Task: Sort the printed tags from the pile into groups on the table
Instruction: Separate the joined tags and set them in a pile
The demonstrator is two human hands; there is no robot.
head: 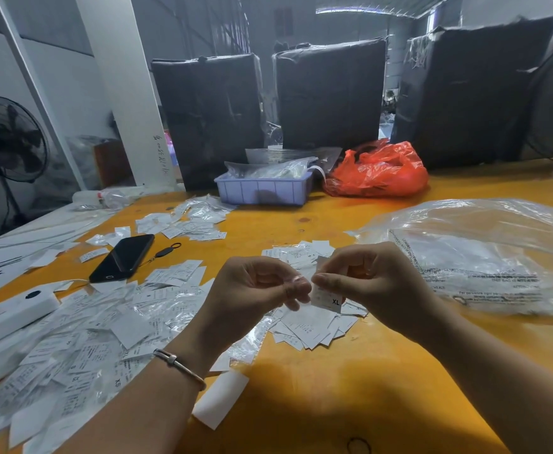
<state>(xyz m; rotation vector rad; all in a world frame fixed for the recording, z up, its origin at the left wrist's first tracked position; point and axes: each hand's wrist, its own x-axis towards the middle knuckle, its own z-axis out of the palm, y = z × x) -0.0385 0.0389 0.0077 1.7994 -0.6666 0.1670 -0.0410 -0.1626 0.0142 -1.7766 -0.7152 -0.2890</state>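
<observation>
White XL tag [326, 298] hangs long-axis downward, pinched by both hands: left [257, 291], right [365, 283].

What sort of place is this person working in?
Probably a garment warehouse or packing workshop: size tags heaped on a long orange worktable, big black-wrapped bales behind it, and an industrial fan beside bare walls.

Tags, phone and bags spread over the counter [301, 381].
A big pile [71, 339] of tags covers the near left edge, with a phone [122, 257] behind it and a smaller heap [186, 221] farther back. Mid-counter lies a group [307, 326] under both hands [321, 283]. A clear bag [484, 250] lies at the right edge; a tray [263, 191] and a tied bag [378, 170] sit at the far edge.
</observation>
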